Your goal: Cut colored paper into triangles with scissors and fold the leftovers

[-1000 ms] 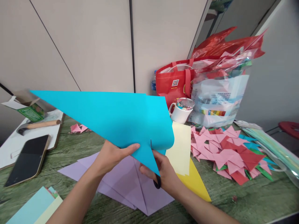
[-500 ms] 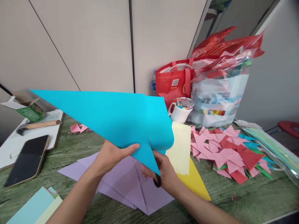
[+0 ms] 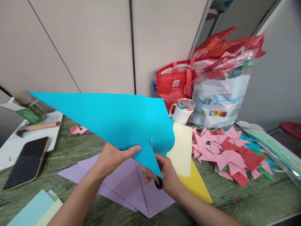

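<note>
A large blue paper sheet (image 3: pixel 113 119), folded into a triangular shape, is held up over the table. My left hand (image 3: pixel 115 158) grips its lower edge, thumb on top and the other fingers hidden beneath. My right hand (image 3: pixel 168 175) is closed round a pair of scissors (image 3: pixel 159 183); a black handle loop and the thin tip of a blade show, the rest lies behind the paper. The blade pokes through a slit, and the cut part curls up on the right. Below lie purple paper sheets (image 3: pixel 127 188), a yellow sheet (image 3: pixel 198 183) and a cream sheet (image 3: pixel 182 150).
Folded pink, red and green paper pieces (image 3: pixel 231 152) are heaped at right. Behind stand a white mug (image 3: pixel 182 113), a red bag (image 3: pixel 175 83) and a plastic bag (image 3: pixel 218 97). At left are a phone (image 3: pixel 27 163), a hammer (image 3: pixel 39 126) and more paper (image 3: pixel 35 208).
Almost nothing differs. The blue paper has dipped very slightly, and my right hand and the scissors have shifted a touch.
</note>
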{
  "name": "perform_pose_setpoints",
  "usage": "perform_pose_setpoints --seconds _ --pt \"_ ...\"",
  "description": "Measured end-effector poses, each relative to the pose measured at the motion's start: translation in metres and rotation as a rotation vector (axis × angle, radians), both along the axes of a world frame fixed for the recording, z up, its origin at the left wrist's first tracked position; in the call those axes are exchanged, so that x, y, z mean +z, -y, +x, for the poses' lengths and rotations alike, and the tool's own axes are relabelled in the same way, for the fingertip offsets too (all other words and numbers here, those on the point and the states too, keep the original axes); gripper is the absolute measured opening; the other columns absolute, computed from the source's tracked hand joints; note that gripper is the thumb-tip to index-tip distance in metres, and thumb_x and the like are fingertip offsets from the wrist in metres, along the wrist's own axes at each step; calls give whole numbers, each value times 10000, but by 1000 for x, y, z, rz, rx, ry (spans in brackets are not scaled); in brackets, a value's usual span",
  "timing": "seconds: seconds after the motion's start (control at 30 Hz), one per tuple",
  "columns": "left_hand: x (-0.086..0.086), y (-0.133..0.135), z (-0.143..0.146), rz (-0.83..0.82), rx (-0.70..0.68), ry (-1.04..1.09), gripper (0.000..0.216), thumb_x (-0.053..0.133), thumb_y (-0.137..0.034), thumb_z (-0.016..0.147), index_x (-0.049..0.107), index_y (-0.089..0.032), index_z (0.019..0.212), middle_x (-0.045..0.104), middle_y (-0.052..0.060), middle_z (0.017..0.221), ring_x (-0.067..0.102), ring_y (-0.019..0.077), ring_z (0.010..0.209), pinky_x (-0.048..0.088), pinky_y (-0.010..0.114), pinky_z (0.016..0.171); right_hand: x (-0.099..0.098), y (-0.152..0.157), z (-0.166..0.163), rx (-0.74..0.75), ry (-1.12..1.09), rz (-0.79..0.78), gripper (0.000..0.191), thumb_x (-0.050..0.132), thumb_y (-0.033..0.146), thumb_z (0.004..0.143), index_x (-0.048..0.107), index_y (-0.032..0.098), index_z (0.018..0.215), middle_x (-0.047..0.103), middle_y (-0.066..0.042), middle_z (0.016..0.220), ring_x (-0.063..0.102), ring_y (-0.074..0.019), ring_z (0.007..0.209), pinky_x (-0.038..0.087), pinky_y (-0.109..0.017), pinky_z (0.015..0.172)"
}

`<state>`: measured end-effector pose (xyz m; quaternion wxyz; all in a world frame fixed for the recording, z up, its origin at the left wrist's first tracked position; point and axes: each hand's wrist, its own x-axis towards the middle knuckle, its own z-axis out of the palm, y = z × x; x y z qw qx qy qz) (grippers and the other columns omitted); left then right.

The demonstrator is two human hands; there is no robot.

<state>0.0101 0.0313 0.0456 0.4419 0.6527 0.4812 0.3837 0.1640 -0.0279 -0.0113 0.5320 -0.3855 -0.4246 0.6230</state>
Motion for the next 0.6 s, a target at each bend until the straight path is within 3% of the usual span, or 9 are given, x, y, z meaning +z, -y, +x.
perform_pose_setpoints --seconds 0.6 --pt "0 1 -3 -14 -47 1 738 718 -440 670 428 -307 1335 651 52 1182 543 352 1150 577 462 808 4 -1 -2 -14 -44 -70 410 737 532 575 506 195 542 460 65 374 465 -103 359 369 -218 336"
